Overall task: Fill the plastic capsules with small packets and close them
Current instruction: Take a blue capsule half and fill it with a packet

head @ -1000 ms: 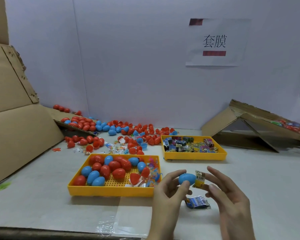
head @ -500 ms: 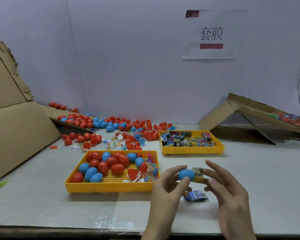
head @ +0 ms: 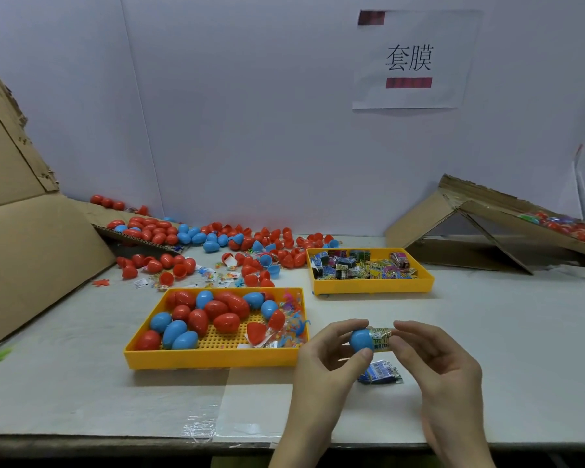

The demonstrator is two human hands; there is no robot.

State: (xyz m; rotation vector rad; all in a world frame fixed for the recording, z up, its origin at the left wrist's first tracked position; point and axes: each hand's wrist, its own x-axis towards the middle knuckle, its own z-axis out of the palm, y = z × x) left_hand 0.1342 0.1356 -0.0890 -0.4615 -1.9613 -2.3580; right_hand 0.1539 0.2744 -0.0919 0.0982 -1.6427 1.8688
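My left hand point(head: 325, 363) pinches a blue capsule half point(head: 361, 340) between thumb and fingers, above the table's front. My right hand point(head: 443, 366) holds a small yellow-green packet point(head: 381, 338) with its end pushed into the open mouth of the blue half. A second, blue packet point(head: 380, 373) lies on the table just under my hands. The yellow tray point(head: 213, 359) to the left holds several red and blue capsules. Another yellow tray point(head: 372, 286) further back is full of small packets.
Loose red and blue capsules and halves point(head: 217, 244) are strewn along the back of the table. Cardboard point(head: 31, 248) leans at the left; a folded cardboard ramp point(head: 470, 231) with capsules sits at the right. A paper sign point(head: 409, 59) hangs on the white wall.
The packet in my right hand has moved left into the mouth of the blue capsule half. Both hands have closed in on each other.
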